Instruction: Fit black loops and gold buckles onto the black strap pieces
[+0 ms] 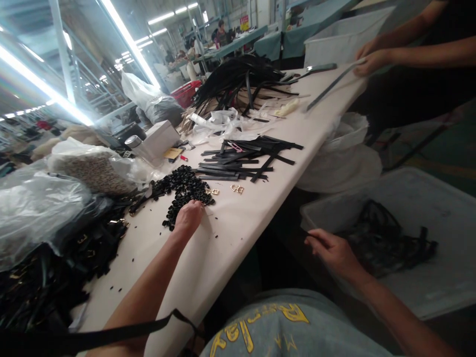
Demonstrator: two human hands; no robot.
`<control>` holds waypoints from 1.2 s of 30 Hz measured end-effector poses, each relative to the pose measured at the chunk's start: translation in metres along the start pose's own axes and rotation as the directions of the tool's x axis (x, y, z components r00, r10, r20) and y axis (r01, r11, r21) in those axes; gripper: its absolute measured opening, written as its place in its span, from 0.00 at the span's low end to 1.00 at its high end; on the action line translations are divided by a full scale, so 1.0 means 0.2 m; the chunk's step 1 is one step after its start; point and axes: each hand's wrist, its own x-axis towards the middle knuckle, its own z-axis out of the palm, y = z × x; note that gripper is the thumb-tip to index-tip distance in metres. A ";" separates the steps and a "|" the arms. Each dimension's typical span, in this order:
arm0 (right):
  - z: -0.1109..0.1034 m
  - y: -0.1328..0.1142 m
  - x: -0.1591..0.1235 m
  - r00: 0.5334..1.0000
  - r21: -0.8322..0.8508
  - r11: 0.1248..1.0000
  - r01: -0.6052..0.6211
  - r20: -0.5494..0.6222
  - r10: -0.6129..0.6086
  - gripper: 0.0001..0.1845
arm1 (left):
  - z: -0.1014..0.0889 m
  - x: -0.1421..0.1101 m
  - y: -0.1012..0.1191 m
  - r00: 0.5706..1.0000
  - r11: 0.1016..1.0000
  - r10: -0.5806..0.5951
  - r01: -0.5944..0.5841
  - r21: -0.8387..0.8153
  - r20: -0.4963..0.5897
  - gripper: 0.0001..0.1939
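Observation:
My left hand (189, 216) is at the near edge of a pile of small black loops (182, 186) on the table. Its fingers are bunched and point down among the loops; what they pinch is hidden. Just beyond it lie a few gold buckles (237, 189). My right hand (332, 250) is off the table's edge, over the rim of a translucent plastic bin (416, 183). Thumb and fingers are closed together there, with something dark at the tips, too small to name. Black straps (386, 243) lie inside the bin.
Black strips (238, 161) lie behind the loops, and a long bundle of straps (238, 79) farther back. Plastic bags (89, 168) and buckled black straps (44, 277) crowd the left. Across the corner, another person's hands (375, 59) hold a strip. A black band crosses my left forearm.

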 end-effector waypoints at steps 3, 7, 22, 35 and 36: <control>0.05 -0.19 0.16 0.996 0.108 0.992 0.066 0.058 -0.073 0.12 | -0.01 0.02 0.01 0.999 0.999 -0.039 0.039 -0.031 0.003 0.13; 0.15 -0.47 0.43 0.937 0.216 0.950 0.227 0.217 -0.274 0.13 | 0.01 0.03 -0.05 0.991 0.941 -0.128 0.114 -0.318 -0.023 0.10; 0.89 -1.14 0.96 0.566 0.343 0.830 0.440 0.612 -0.553 0.07 | 0.13 -0.21 -0.18 0.617 -0.274 -0.767 -0.064 -0.960 0.177 0.17; 1.16 -0.99 0.88 0.597 0.360 0.818 0.448 0.561 -0.574 0.06 | 0.14 -0.18 -0.13 0.623 -0.376 -0.765 -0.230 -0.898 0.161 0.12; 1.16 -0.99 0.89 0.624 0.359 0.838 0.411 0.559 -0.546 0.06 | 0.14 -0.18 -0.13 0.637 -0.384 -0.753 -0.224 -0.896 0.164 0.11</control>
